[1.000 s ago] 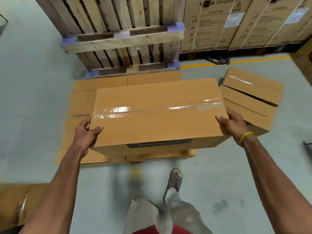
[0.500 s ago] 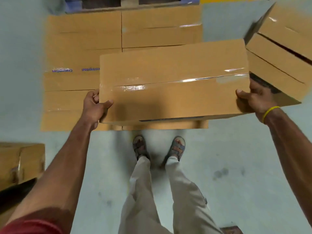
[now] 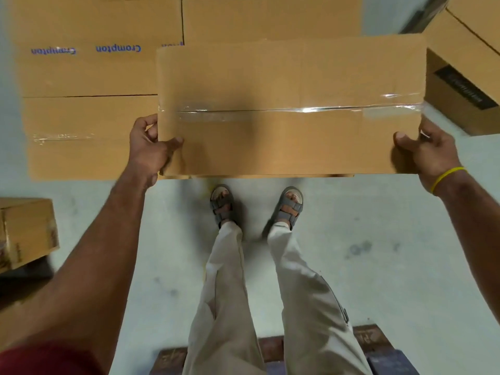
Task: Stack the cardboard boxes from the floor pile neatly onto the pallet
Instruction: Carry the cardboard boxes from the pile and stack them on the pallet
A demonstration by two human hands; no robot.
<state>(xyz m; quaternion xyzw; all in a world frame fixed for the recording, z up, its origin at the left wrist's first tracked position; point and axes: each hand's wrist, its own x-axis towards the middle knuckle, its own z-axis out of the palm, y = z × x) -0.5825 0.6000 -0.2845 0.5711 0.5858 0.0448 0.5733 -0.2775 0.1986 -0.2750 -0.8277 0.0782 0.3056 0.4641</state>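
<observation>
I see the left hand (image 3: 147, 147) curled around the left end of the taped box (image 3: 289, 104) and the right hand (image 3: 427, 155) gripping its right end, thumbs on top. The box hangs level over the near right part of the flat layer of boxes (image 3: 89, 77), just ahead of the sandals (image 3: 223, 204).

A matt brown cardboard box (image 3: 289, 104) sealed with glossy clear tape (image 3: 297, 110) fills the upper frame above a smooth, pale concrete floor (image 3: 378, 239).
</observation>
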